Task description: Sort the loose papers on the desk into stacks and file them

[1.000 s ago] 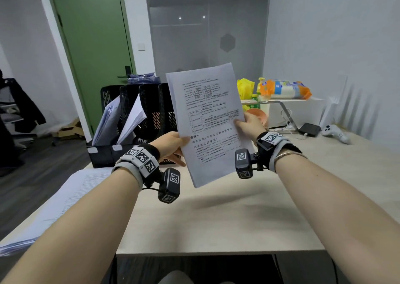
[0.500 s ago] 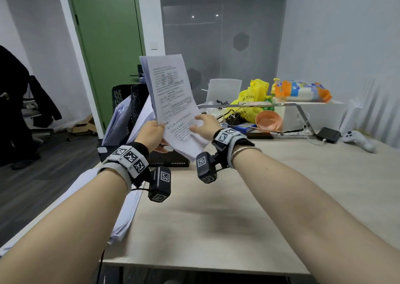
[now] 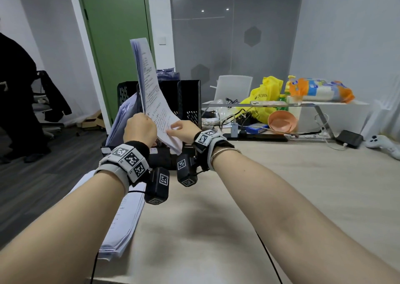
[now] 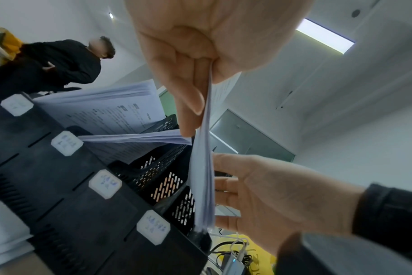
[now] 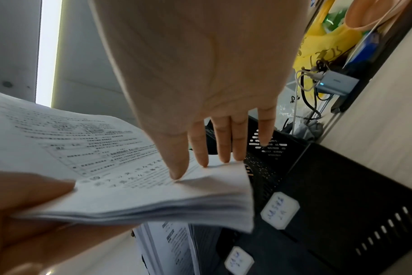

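Standing upright in left hand (image 3: 140, 128): paper sheaf (image 3: 149, 91).

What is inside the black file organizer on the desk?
The black file organizer holds printed papers in its two left slots. The next slots look empty near the top; their bottoms are hidden by the held stack.

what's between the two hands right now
The sheaf of papers: the left hand pinches its edge, and the right hand lies flat against its other face, clearest in the left wrist view.
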`<state>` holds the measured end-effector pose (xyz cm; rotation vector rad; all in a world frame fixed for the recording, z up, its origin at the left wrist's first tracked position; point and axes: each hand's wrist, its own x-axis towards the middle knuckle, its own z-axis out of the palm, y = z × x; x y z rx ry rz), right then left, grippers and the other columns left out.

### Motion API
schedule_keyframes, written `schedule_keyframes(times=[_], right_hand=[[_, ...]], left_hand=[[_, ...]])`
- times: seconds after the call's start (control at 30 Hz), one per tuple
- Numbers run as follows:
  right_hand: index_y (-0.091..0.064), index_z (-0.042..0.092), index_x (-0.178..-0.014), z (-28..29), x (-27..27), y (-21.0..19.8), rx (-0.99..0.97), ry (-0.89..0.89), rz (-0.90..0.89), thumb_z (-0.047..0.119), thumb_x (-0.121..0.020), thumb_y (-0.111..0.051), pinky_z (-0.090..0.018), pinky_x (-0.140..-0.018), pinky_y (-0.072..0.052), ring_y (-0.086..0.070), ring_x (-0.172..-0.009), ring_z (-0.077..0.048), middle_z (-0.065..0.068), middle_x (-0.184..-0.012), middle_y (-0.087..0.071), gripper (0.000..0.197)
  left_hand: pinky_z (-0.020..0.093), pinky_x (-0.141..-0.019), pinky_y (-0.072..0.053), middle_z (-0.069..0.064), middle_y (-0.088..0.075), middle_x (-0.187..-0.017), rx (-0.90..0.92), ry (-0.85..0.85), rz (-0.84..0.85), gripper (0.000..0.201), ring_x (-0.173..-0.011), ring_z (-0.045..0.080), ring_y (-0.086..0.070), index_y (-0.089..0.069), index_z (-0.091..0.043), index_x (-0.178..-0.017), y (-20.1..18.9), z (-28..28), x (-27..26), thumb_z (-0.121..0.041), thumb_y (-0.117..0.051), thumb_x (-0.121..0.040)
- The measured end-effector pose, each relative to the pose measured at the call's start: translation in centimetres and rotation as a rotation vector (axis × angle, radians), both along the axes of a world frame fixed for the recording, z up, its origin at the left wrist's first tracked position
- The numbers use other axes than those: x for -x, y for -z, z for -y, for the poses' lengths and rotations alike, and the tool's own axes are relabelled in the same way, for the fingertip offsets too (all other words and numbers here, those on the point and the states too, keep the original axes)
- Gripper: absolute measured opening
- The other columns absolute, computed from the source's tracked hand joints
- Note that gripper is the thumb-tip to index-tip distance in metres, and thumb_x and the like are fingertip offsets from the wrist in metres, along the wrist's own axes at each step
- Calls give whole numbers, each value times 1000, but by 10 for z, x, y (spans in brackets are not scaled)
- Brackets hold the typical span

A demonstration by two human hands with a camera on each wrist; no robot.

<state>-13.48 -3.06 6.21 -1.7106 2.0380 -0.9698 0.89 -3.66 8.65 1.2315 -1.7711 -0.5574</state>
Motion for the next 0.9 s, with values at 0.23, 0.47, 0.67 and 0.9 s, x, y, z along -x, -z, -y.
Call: schedule_keyframes(times=[0.23, 0.47, 0.67, 0.9], right_hand=[[-48, 1, -135, 21, 7, 8, 63, -114, 211, 22, -96, -51, -20, -94, -33, -48, -127, -22, -14, -138, -51, 44], [-50, -3, -131, 55, 7, 14, 104, -161, 429, 15, -96, -50, -34, -111, -34, -47, -129, -25, -17, -137, -51, 40], [-47, -3, -134, 69, -6, 10, 84, -196, 458, 21, -94, -54, -42, -114, -31, -45, -131, -27, -18, -139, -49, 47], [-42, -2, -137, 54, -3, -2, 119, -193, 437, 20, -96, -52, -29, -112, -30, -42, -133, -24, -15, -142, -45, 49]], left_hand=[[47, -78, -56, 25, -63, -104, 67, -95, 33, 32, -93, 41, -62, -59, 2, -98, -5, 20, 23, -17, -34, -94], [44, -84, -46, 28, -60, -112, 155, -157, 141, 32, -106, 43, -56, -58, 8, -106, -6, 39, 33, -12, -36, -95], [47, -80, -46, 31, -61, -102, 333, -164, 140, 30, -98, 44, -57, -58, 10, -96, -4, 55, 25, -8, -34, -93], [46, -84, -45, 28, -62, -105, 362, -162, 104, 32, -101, 42, -57, -58, 8, -100, -5, 51, 26, -12, -33, -96]])
